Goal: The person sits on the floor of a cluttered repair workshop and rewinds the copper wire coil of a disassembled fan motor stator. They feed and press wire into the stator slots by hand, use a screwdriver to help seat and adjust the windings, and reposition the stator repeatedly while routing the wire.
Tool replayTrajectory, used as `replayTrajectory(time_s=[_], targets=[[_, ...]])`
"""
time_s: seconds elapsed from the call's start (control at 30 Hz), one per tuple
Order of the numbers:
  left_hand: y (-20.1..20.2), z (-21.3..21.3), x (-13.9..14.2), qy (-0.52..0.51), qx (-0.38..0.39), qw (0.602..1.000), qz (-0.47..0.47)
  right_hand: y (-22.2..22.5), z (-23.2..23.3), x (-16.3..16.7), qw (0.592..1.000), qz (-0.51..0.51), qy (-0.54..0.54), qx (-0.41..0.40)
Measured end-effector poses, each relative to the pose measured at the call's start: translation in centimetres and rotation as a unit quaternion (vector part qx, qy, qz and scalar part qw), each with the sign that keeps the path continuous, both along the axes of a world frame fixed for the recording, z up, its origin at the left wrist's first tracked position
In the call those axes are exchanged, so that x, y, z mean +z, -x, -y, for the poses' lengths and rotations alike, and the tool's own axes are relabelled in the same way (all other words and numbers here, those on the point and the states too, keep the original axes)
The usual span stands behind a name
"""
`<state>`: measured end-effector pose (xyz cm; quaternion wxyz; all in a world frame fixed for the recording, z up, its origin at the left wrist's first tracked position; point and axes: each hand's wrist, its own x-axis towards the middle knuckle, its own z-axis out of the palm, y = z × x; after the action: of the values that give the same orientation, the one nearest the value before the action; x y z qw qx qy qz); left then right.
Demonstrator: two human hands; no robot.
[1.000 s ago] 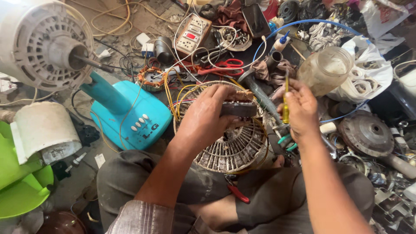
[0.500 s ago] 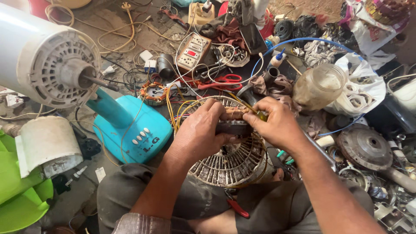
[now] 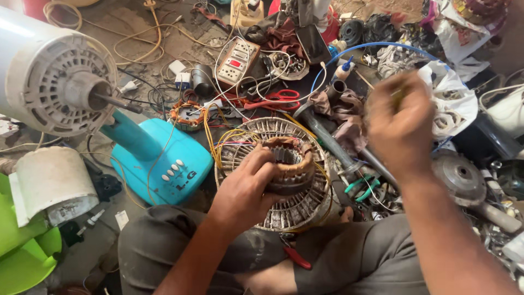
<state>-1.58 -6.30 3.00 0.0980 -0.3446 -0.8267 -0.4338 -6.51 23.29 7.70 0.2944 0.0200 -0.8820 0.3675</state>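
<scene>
Copper-wound motor stator (image 3: 289, 164), a dark ring trailing yellow wires, sits atop a round slotted metal fan housing (image 3: 284, 207) on the person's lap, clamped by the left hand (image 3: 245, 188). Right hand (image 3: 401, 123), blurred and raised, closes around a thin tool.

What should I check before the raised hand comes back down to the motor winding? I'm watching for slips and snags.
1. Left hand steadies the winding core: ok, fingers are on it.
2. Core sits in the round metal grille: ok.
3. Right hand has a firm grip on its tool: cannot tell, blurred.
4. Yellow wires away from the core's top: not ok, they run to its edge.
5. Red-handled pliers out of the way: ok, on the lap.
</scene>
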Motion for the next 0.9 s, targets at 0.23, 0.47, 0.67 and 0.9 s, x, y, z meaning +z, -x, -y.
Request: replayTrajectory(time_s=[0.23, 0.47, 0.67, 0.9], targets=[[-3.0, 0.3, -2.9, 0.05, -0.003, 0.996, -0.072, -4.7, 0.5, -3.5, 0.991, 0.132, -0.028, 0.013], [-3.6, 1.6, -4.1, 0.132, -0.042, 0.977, -0.163, -11.8, 6.7, -6.0, 0.98, 0.081, -0.014, 0.182], [-2.8, -0.1, -4.9, -0.075, 0.044, 0.993, -0.078, -12.4, 8.6, -3.1, 0.98, 0.149, 0.003, 0.131], [4.3, 0.2, -1.3, -0.069, 0.049, 0.995, 0.051, -6.5, 8.8, -2.5, 0.982, 0.106, -0.002, 0.154]])
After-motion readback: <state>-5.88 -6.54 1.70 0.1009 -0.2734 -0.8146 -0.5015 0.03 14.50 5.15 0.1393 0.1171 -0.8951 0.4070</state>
